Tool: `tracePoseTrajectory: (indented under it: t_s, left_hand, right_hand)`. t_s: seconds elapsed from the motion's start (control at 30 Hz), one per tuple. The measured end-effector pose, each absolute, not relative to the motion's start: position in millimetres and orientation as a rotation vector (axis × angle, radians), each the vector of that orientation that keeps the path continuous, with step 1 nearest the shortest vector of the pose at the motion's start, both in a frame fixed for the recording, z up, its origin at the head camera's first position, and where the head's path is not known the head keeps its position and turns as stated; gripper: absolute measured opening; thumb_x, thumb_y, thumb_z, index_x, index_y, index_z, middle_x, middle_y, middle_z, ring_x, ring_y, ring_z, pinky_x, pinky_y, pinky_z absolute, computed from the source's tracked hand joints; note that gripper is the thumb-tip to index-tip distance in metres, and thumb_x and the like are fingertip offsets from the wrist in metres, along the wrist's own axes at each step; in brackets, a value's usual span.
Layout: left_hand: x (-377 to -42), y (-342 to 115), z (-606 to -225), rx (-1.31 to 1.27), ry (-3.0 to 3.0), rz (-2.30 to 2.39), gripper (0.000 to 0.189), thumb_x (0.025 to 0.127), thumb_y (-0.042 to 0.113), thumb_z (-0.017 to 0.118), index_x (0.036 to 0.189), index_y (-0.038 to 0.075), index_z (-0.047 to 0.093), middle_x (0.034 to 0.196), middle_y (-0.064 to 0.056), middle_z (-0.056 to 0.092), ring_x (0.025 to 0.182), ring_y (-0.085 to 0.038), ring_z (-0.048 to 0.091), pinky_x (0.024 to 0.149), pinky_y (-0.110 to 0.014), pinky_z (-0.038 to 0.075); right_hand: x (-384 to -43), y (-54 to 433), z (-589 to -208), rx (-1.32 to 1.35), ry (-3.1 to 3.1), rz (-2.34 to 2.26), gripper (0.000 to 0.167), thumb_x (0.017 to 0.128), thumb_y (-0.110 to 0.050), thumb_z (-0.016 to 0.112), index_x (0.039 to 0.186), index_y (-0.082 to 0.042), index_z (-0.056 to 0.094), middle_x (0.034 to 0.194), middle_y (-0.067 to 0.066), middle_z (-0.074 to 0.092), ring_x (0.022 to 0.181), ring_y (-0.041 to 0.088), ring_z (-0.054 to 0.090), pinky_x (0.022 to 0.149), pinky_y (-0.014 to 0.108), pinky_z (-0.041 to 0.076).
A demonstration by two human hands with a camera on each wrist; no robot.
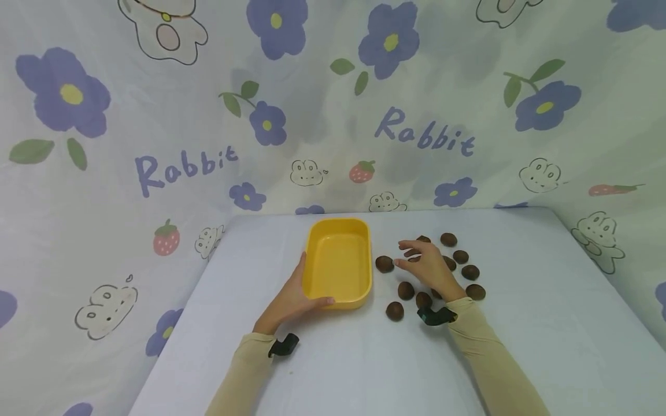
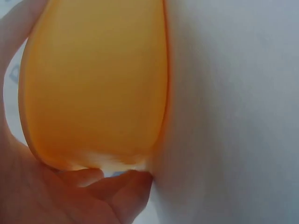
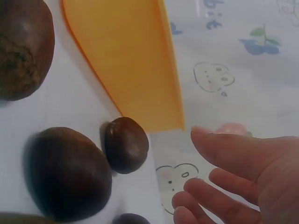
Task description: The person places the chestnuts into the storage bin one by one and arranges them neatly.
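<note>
A yellow plastic tray (image 1: 339, 263), deep and with rounded corners, stands on the white table. My left hand (image 1: 291, 297) grips its near left corner, with the thumb along the front wall and the fingers against the left side. In the left wrist view the tray wall (image 2: 98, 84) sits between thumb and fingers. My right hand (image 1: 433, 268) hovers over several loose brown chestnuts, its thumb and fingers apart with nothing between them. Closest to its fingertips is one chestnut (image 1: 384, 264) just right of the tray. The right wrist view shows a large chestnut (image 3: 67, 172) below the hand.
More chestnuts lie scattered around and beyond the right hand, such as one chestnut (image 1: 448, 239) at the back and another chestnut (image 1: 395, 311) nearer the front. A printed cloth (image 1: 333, 133) with flowers and rabbits hangs behind the table (image 1: 354, 370).
</note>
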State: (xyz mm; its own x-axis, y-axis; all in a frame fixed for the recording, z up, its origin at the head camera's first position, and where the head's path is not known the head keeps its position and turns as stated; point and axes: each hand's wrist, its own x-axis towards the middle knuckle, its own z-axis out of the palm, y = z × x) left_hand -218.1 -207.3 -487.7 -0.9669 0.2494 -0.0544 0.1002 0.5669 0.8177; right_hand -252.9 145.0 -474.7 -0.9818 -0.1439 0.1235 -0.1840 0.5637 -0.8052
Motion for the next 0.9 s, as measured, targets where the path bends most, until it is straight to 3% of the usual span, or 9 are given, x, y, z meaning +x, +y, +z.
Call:
tracePoseTrajectory:
  t_s: [0.33,0.57,0.9]
  left_hand:
    - [-227.9,-207.9,-487.2,0.403,2.661,1.416,0.135,0.067,0.049,0.096,0.167,0.024,0.009,0.147,-0.008,0.052,0.12,-0.025,0.056,0.112,-0.052,0.043]
    - [-229.7,-207.8,-483.6,0.302,2.655,1.355,0.142,0.066,0.054,0.095,0.168,0.024,0.0,0.158,-0.007,0.043,0.131,-0.026,0.051,0.121,-0.056,0.037]
    - [-234.2,-205.7,-490.7,0.379,2.637,1.408,0.139,0.065,0.053,0.096,0.167,0.027,0.005,0.149,-0.004,0.05,0.121,-0.022,0.055,0.114,-0.051,0.043]
  right_hand:
    - [-262.3,130.3,-479.1,0.281,-2.774,1.48,0.055,0.088,-0.023,0.083,0.137,-0.004,0.066,0.134,0.016,0.07,0.116,0.034,0.07,0.098,0.047,0.061]
    - [-266.5,124.1,-484.4,0.264,-2.814,1.463,0.053,0.087,-0.025,0.084,0.133,-0.003,0.069,0.132,0.016,0.072,0.118,0.035,0.069,0.1,0.05,0.059]
    - [-266.9,117.7,-487.9,0.274,-2.925,1.243,0.05,0.085,-0.018,0.086,0.13,-0.001,0.07,0.128,0.016,0.073,0.117,0.031,0.069,0.102,0.048,0.057]
